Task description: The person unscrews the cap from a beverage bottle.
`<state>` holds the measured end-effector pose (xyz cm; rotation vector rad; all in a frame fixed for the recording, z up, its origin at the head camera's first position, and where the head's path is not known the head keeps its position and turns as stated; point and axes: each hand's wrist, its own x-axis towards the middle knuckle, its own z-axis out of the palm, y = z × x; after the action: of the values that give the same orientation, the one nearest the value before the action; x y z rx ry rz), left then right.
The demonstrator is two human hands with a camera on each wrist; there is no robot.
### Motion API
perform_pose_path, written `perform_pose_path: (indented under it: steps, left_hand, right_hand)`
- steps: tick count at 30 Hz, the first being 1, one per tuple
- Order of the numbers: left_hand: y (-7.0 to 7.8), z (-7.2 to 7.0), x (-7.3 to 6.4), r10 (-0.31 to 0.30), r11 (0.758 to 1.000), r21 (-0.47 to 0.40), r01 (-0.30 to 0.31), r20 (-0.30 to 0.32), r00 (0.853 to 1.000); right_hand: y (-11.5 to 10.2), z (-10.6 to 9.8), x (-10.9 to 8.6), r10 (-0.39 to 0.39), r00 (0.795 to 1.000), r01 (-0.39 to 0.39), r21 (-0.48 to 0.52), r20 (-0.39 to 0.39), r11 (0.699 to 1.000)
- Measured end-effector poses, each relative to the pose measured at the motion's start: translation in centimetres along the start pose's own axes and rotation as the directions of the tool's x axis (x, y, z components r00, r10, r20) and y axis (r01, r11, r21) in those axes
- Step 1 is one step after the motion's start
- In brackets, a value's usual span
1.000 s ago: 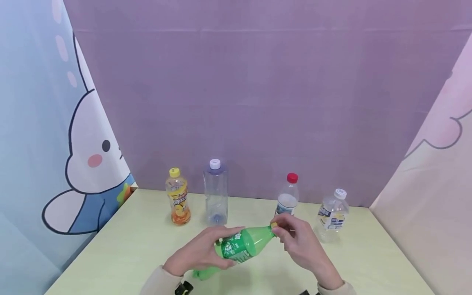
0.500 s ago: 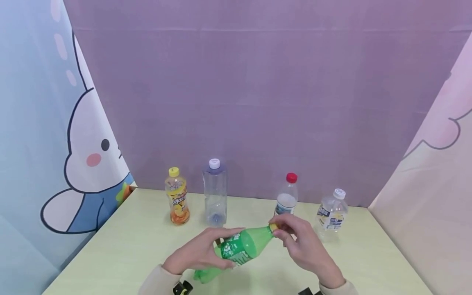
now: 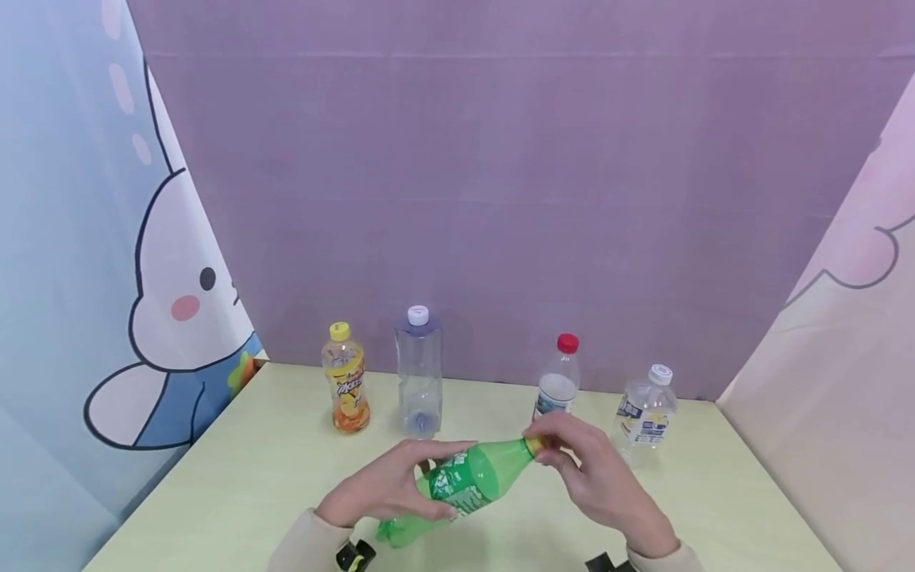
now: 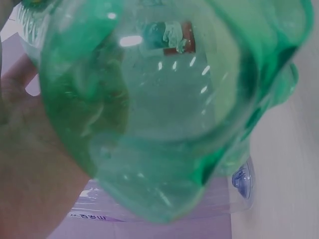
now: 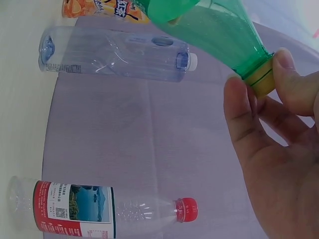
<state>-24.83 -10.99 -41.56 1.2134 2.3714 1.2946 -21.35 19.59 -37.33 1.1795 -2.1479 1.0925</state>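
Against purple backdrop (image 3: 493, 199) and four capped bottles (image 3: 350, 389) far off, gripping green soda bottle (image 3: 468, 482) in left hand (image 3: 389, 486), pinching fitted yellow cap (image 5: 261, 79) with right hand (image 3: 593, 477); tight or loose, can't tell.

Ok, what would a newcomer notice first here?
Probably the bright green bottle, held tilted in the left hand at the front, its yellow cap pinched by the right hand. Next might come the red cap on the clear bottle beyond, then the cartoon animal on the blue cloth at the far left.
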Motion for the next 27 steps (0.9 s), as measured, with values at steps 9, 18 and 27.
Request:
perform_pose_path:
  steps: [9,18,27]
  left_hand:
    - [0.1,0.0,-0.1,-0.043,0.999,0.002,0.043,-0.029,0.999]
    - [0.1,0.2,0.0,-0.067,0.992,0.102,0.077,-0.092,0.993]
    - [0.1,1.1,0.2,0.087,0.927,0.375,-0.015,-0.177,0.980]
  right_hand:
    - [-0.3,0.5,0.3,0.083,0.994,-0.085,-0.040,-0.065,0.996]
    - [-1.3,1.1,0.9,0.599,0.789,-0.597,0.059,-0.138,0.800]
    - [-1.6,1.5,1.4,0.749,0.649,-0.755,0.005,-0.129,0.655]
